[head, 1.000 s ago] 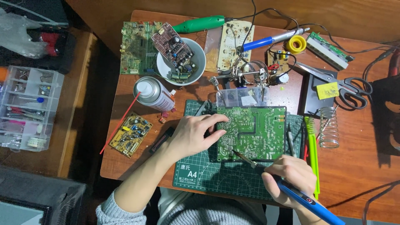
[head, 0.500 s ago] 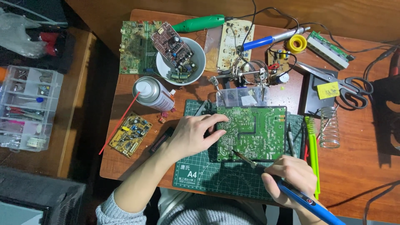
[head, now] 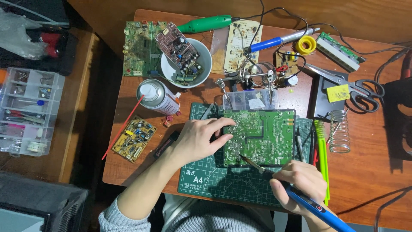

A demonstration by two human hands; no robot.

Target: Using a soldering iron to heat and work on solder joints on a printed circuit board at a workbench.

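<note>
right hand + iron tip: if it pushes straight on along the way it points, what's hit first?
The right hand aims the soldering iron up and left. Its tip already seems to rest on the green circuit board; farther along lies the left hand. Depth is unclear.

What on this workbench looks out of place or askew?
A circuit board sits tilted in the white bowl, poking over its rim, and the spray can lies on its side. Otherwise, only ordinary clutter.
</note>
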